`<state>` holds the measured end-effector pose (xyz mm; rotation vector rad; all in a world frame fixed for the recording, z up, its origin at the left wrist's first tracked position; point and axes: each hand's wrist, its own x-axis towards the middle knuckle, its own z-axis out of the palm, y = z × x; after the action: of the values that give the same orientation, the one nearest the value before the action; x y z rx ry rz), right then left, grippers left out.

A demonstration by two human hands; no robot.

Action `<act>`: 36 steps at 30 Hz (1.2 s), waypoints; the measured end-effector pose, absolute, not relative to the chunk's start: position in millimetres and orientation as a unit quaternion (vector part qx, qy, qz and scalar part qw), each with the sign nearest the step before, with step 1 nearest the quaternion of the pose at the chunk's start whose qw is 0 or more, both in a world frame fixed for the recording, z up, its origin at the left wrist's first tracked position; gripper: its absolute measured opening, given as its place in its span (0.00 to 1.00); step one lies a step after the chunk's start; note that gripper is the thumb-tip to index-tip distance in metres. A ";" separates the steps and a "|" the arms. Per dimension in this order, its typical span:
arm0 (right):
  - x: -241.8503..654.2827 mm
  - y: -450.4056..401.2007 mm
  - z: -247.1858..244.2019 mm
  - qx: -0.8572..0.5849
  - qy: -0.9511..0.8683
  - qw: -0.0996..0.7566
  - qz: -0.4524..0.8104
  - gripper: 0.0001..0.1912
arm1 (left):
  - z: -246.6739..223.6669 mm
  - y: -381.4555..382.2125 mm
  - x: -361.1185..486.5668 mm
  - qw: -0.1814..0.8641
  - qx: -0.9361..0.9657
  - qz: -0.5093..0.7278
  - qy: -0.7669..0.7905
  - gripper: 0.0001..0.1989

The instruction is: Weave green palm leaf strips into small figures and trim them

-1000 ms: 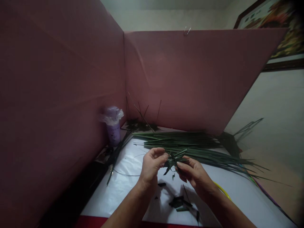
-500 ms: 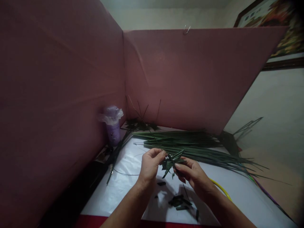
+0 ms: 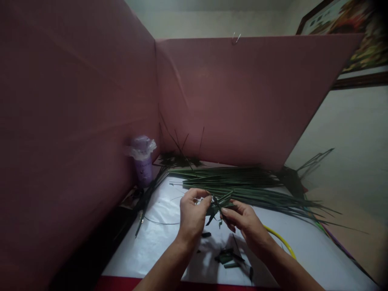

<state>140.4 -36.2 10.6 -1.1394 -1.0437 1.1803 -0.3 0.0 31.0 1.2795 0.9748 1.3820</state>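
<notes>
Between my two hands is a small bunch of folded dark green leaf strips [image 3: 216, 208], its pointed ends sticking out to several sides. My left hand [image 3: 194, 212] pinches it from the left with thumb and index finger. From the right, the thumb and fingers of my right hand [image 3: 239, 218] are closed on its other side. Just beyond both hands lie long green leaf blades [image 3: 257, 194] in layered bundles. Below the hands, short cut leaf pieces [image 3: 228, 258] are scattered on the white table covering [image 3: 163, 242].
A purple cup with a clear plastic wrap [image 3: 143, 165] stands at the back left. Behind it, thin dark stems [image 3: 178, 157] lean against the pink panel [image 3: 236, 101]. A yellow ring-like band [image 3: 283, 242] lies by my right forearm. Red cloth [image 3: 121, 281] edges the front.
The hands stay almost in place, with the fingers shifting slightly on the leaf bunch. The whole view has moved a little.
</notes>
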 end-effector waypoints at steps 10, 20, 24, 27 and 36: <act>139.1 -35.1 7.6 -0.490 -0.443 0.586 0.469 0.13 | 29.8 -15.6 0.3 0.307 0.647 0.605 0.349 0.05; 139.3 -31.3 7.0 -0.498 -0.427 0.602 0.455 0.13 | 26.9 -15.5 3.1 0.348 0.677 0.567 0.314 0.06; 137.8 -31.5 8.9 -0.498 -0.419 0.619 0.440 0.13 | 24.7 -15.2 5.3 0.367 0.670 0.575 0.292 0.05; 137.0 -32.6 11.6 -0.493 -0.415 0.633 0.429 0.14 | 23.3 -15.0 6.2 0.352 0.688 0.579 0.262 0.07; 136.0 -32.7 12.4 -0.486 -0.420 0.635 0.430 0.13 | 19.9 -14.6 8.3 0.373 0.662 0.601 0.248 0.06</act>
<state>136.0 -32.7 12.4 -1.1107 -0.9590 0.9833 8.3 -14.6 19.9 1.6972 0.6344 1.5397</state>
